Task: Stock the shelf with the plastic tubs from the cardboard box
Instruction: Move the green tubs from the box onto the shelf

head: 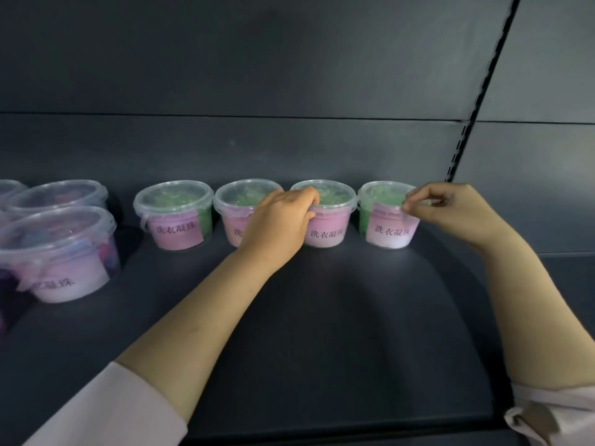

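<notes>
1. Head view. Landmark: slotted upright on the dark back panel, right of centre.
2. Four clear tubs with green contents and pink labels stand in a row on the shelf deck, against the back panel, all left of the upright's foot. Nearest the upright is tub 4, then tub 3, tub 2 and tub 1 farthest from it. All are upright with lids on.
3. Left hand: fingers pressed together and curled over the lid rim of tub 3, thumb against its front wall. The hand hides part of tub 2.
4. Right hand: just below the upright's foot, with the fingertips bunched and pinching the lid rim of tub 4 on its upright-facing side.
5. Purple-filled tubs are grouped farthest from the upright, at the left edge, well apart from tub 1.
6. Pale sleeves are pushed up both forearms.
</notes>
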Motion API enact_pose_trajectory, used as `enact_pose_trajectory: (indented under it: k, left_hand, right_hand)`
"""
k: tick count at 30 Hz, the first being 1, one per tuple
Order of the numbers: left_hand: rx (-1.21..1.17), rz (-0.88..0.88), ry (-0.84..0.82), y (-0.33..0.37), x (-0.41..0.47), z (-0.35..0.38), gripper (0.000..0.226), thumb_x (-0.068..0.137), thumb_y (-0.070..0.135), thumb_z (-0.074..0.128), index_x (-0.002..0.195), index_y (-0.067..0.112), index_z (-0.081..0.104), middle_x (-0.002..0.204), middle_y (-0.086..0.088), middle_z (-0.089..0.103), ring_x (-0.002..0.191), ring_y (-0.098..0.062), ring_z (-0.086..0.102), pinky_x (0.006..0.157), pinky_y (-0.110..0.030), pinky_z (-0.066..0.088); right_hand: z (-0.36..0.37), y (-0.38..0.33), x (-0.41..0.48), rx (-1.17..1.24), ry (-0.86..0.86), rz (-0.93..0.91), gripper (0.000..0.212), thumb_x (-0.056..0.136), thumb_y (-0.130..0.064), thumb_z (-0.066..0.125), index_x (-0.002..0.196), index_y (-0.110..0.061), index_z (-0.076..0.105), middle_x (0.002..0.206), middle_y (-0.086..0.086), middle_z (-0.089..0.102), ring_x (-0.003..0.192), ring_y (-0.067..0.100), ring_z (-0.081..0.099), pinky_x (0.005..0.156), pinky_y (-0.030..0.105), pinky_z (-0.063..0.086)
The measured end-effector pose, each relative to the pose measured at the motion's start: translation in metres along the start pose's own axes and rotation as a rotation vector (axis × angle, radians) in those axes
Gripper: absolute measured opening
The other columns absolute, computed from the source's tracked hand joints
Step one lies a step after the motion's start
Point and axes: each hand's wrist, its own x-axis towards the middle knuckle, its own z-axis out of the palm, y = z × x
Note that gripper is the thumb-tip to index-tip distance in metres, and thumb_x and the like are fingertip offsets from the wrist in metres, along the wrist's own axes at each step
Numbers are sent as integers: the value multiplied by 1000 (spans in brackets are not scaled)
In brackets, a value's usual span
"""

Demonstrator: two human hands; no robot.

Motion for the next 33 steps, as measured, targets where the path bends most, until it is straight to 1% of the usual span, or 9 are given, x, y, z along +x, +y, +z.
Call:
enact_pose_trajectory:
  k: [2, 6, 10, 12, 16, 20, 26, 28, 33]
  left_hand:
    - [14, -4, -12, 2, -1, 0, 10, 88, 13, 59, 98, 11, 58, 86, -4, 65, 80, -27, 53, 68, -34, 38]
    - [27, -7, -20, 6, -1, -3, 12, 90, 14, 57, 101, 11, 58, 91, -4, 65, 83, -28, 55, 72, -37, 42]
    - [53, 23, -27, 8, -5, -2, 21, 89, 8, 56, 109, 11, 61, 108, -5, 68, 108, -29, 58, 94, -39, 40]
    - [74, 51, -32, 9, -5, -3, 32, 85, 6, 56, 115, 13, 62, 119, -2, 65, 122, -25, 52, 104, -39, 34]
    - [112, 64, -8, 11, -4, -1, 27, 88, 17, 59, 115, 20, 65, 114, 4, 65, 105, -25, 59, 92, -40, 41]
    - [145, 54, 17, 5, -5, 6, 26, 86, 19, 64, 113, 21, 67, 111, 4, 67, 99, -26, 61, 89, -41, 43]
    - [169, 50, -113, 10, 3, -2, 41, 91, 29, 54, 131, 24, 53, 130, 5, 58, 121, -20, 50, 104, -39, 32]
    - [142, 31, -128, 15, 3, -16, 42, 92, 28, 51, 134, 24, 49, 134, 4, 55, 124, -20, 46, 103, -36, 32]
    - [-12, 28, -6, 38, -29, -79, 38, 91, 28, 54, 129, 24, 52, 127, 4, 58, 117, -21, 51, 95, -35, 37]
  right_hand:
    - [2, 1, -2, 9, 24, -1, 4, 77, -21, 77, 78, -19, 74, 92, -8, 73, 96, 17, 67, 98, 39, 49]
    - [5, 0, -4, -82, 43, -12, 3, 81, -25, 72, 85, -24, 72, 98, -1, 72, 98, 35, 62, 93, 43, 49]
    - [6, -5, -6, -218, 47, -80, 18, 85, -26, 69, 103, -28, 72, 110, -10, 67, 106, 15, 58, 92, 25, 39]
    - [9, -10, -8, -318, 69, -185, 17, 85, -25, 69, 100, -23, 74, 107, -9, 65, 107, 14, 55, 95, 25, 37]
    - [15, -12, -6, -403, 50, -247, 14, 84, -23, 71, 97, -20, 72, 97, -13, 61, 99, 11, 54, 83, 14, 31]
    - [21, -9, -5, -391, 53, -223, 14, 84, -23, 71, 97, -21, 71, 98, -14, 62, 99, 10, 54, 85, 18, 32]
    - [21, -25, -19, -384, 61, -138, 24, 87, -24, 68, 109, -18, 71, 111, -9, 64, 110, 10, 53, 90, 16, 33]
    - [20, -41, -36, -416, 106, -147, 26, 87, -23, 68, 112, -18, 69, 120, -3, 65, 118, 18, 52, 100, 23, 34]
    - [6, -92, -110, -498, 170, -183, 27, 86, -27, 68, 112, -23, 68, 119, -6, 65, 115, 19, 53, 98, 25, 35]
